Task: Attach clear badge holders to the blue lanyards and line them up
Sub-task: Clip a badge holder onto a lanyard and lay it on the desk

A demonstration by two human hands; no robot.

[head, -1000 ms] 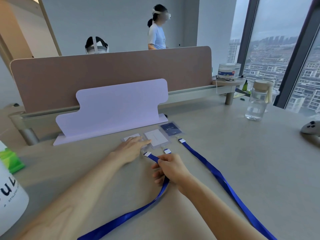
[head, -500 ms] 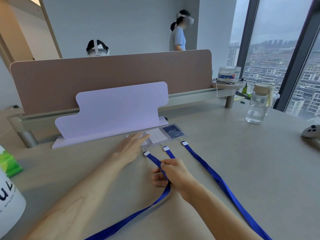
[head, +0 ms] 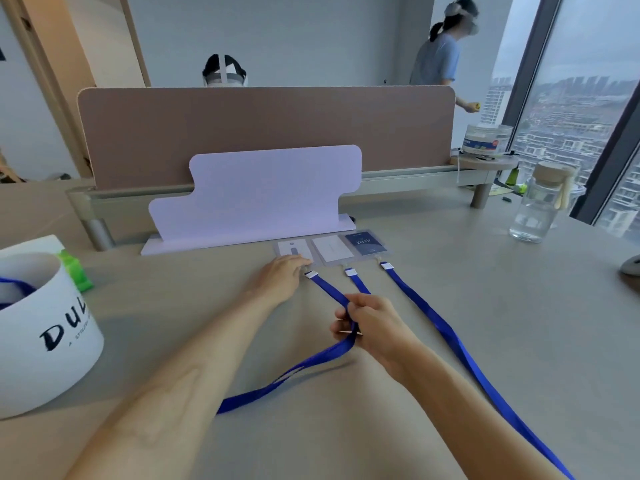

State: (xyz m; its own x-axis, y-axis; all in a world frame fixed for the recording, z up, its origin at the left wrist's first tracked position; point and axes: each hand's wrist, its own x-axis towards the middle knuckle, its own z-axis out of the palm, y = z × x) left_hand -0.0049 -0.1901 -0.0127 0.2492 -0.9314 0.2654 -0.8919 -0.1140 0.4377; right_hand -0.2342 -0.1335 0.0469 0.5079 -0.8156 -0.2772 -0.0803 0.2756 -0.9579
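And here come two bare arms, skin showing all the way to the wrists. The left forearm (head: 180, 386) shows faint vein lines along it, the right forearm (head: 460, 407) looks smooth. Left hand (head: 280, 276) and right hand (head: 373, 325) are bare too.

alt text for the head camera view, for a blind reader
A person's right hand grips the left blue lanyard while the left hand rests flat at the near edge of the leftmost clear badge holder. The middle holder and right holder lie beside it in a row, lanyards attached, on a table before a lilac stand.
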